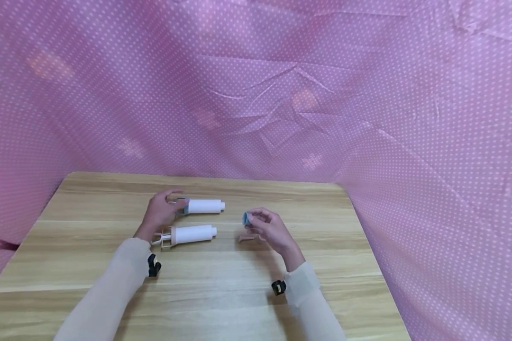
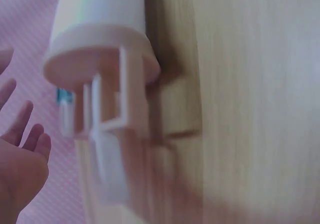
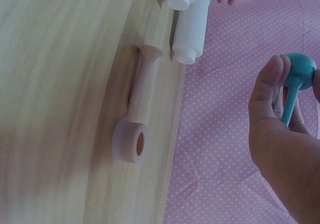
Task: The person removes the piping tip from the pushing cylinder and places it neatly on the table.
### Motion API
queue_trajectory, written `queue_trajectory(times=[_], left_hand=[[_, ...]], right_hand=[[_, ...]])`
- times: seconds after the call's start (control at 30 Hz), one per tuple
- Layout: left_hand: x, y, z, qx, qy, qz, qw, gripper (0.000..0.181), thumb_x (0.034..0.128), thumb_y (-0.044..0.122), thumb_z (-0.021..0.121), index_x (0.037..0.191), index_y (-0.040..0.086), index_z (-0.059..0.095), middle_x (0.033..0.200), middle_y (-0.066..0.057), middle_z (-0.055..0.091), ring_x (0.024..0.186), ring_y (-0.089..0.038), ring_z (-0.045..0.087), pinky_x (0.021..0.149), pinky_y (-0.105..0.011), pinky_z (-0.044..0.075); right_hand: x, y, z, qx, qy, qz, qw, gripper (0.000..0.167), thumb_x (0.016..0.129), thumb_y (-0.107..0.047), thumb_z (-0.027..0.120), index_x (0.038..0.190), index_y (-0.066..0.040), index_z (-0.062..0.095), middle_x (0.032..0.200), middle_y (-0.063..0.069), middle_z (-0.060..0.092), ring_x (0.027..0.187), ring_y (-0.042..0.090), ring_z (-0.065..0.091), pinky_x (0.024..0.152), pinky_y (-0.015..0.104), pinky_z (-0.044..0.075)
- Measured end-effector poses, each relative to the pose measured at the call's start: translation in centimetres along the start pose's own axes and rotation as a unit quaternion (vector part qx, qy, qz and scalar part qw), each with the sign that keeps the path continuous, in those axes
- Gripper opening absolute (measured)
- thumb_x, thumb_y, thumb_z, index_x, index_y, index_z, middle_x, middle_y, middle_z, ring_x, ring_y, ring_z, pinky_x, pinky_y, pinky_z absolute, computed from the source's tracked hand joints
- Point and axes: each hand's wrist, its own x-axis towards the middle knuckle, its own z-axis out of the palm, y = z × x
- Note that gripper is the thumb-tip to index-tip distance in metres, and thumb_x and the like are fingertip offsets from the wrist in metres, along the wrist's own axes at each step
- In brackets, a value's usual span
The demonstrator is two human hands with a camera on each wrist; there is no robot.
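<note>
My right hand (image 1: 273, 229) pinches a teal piece (image 3: 301, 67) between thumb and fingers, above the table. It has a rounded, hollow cup and a thin stem running down past the fingers. My left hand (image 1: 161, 210) is at the teal end of the farther white cylinder (image 1: 204, 206), its fingers loosely spread. The thumb appears to touch that end; how firmly cannot be told. In front of it lies the nearer white cylinder (image 1: 194, 234), with a pale pink collar and a pronged frame (image 2: 131, 91) at its left end.
Near my right hand, a pink ring (image 3: 131, 141) and a pink flared stem (image 3: 144, 73) lie on the wooden table (image 1: 222, 293). Pink dotted cloth (image 1: 256, 94) hangs behind and beside the table. Each wrist carries a black mount (image 1: 154, 265).
</note>
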Motion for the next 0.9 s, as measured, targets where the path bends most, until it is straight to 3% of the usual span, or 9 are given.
queue_trajectory(times=[0.1,0.2,0.37,0.47,0.63,0.67,0.77,0.87,0.9], left_hand=[[-0.3,0.7,0.3,0.008,0.018,0.033,0.9993,0.060,0.0951,0.043,0.071,0.143,0.011,0.055,0.156,-0.019,0.039,0.127,-0.045,0.050,0.101,-0.062,0.046],[-0.7,1.4,1.0,0.024,0.027,0.066,0.9971,0.059,0.0941,0.043,0.072,0.140,0.009,0.058,0.151,-0.020,0.045,0.132,-0.044,0.047,0.107,-0.063,0.040],[-1.6,2.6,2.0,0.041,0.026,0.094,0.9944,0.057,0.0922,0.040,0.075,0.136,0.008,0.061,0.147,-0.019,0.050,0.139,-0.041,0.040,0.114,-0.063,0.029],[-2.2,3.3,2.4,0.035,0.022,0.088,0.9953,0.059,0.0908,0.042,0.077,0.137,0.009,0.060,0.149,-0.018,0.048,0.140,-0.040,0.038,0.114,-0.063,0.030],[-3.2,4.5,3.3,0.008,0.001,0.091,0.9958,0.061,0.0903,0.040,0.078,0.138,0.007,0.060,0.143,-0.019,0.054,0.131,-0.040,0.050,0.108,-0.056,0.042],[-3.4,4.8,3.6,-0.004,-0.008,0.092,0.9957,0.059,0.0907,0.037,0.078,0.138,0.006,0.060,0.141,-0.020,0.056,0.127,-0.039,0.055,0.106,-0.052,0.046],[-4.1,5.7,4.7,-0.044,-0.040,0.100,0.9932,0.055,0.0904,0.024,0.080,0.137,0.002,0.059,0.134,-0.022,0.060,0.119,-0.039,0.061,0.097,-0.044,0.054],[-4.7,6.5,5.6,-0.059,-0.069,0.099,0.9908,0.054,0.0900,0.020,0.080,0.138,0.005,0.059,0.133,-0.018,0.062,0.118,-0.036,0.063,0.093,-0.040,0.057],[-4.9,6.8,5.9,-0.062,-0.076,0.100,0.9902,0.054,0.0896,0.020,0.080,0.138,0.006,0.060,0.132,-0.017,0.063,0.118,-0.035,0.063,0.093,-0.041,0.057]], right_hand=[[0.1,-0.4,0.0,-0.030,0.011,0.011,0.9994,0.032,0.102,-0.015,0.062,0.129,0.003,0.057,0.102,0.004,0.070,0.089,0.019,0.069,0.068,0.024,0.053],[0.1,-0.8,0.0,-0.053,0.022,0.022,0.9981,0.031,0.102,-0.019,0.063,0.128,-0.002,0.059,0.099,0.003,0.071,0.086,0.021,0.070,0.055,0.022,0.040],[0.3,-1.0,0.1,-0.044,0.017,0.007,0.9989,0.032,0.101,-0.012,0.063,0.129,0.003,0.057,0.104,0.007,0.070,0.093,0.024,0.069,0.077,0.033,0.057],[0.4,-1.0,0.4,-0.041,0.016,-0.003,0.9990,0.033,0.100,-0.009,0.063,0.129,0.006,0.057,0.109,0.009,0.066,0.094,0.023,0.069,0.090,0.041,0.057],[0.5,-1.1,0.7,-0.048,0.025,-0.020,0.9983,0.033,0.098,-0.004,0.064,0.128,0.009,0.057,0.113,0.010,0.060,0.093,0.021,0.068,0.090,0.040,0.057],[0.5,-1.2,0.8,-0.052,0.028,-0.019,0.9980,0.033,0.098,-0.004,0.064,0.128,0.008,0.057,0.113,0.010,0.060,0.093,0.021,0.068,0.083,0.038,0.059],[0.5,-1.3,1.2,-0.056,0.030,-0.026,0.9976,0.034,0.097,-0.004,0.066,0.128,0.008,0.058,0.112,0.011,0.062,0.092,0.021,0.068,0.080,0.036,0.059],[0.5,-1.3,1.7,-0.055,0.027,-0.032,0.9976,0.034,0.096,-0.004,0.067,0.126,0.009,0.058,0.112,0.012,0.063,0.092,0.022,0.069,0.078,0.037,0.060],[0.6,-1.2,1.8,-0.052,0.023,-0.038,0.9977,0.034,0.096,-0.002,0.066,0.126,0.011,0.058,0.112,0.013,0.063,0.092,0.021,0.068,0.084,0.038,0.059]])
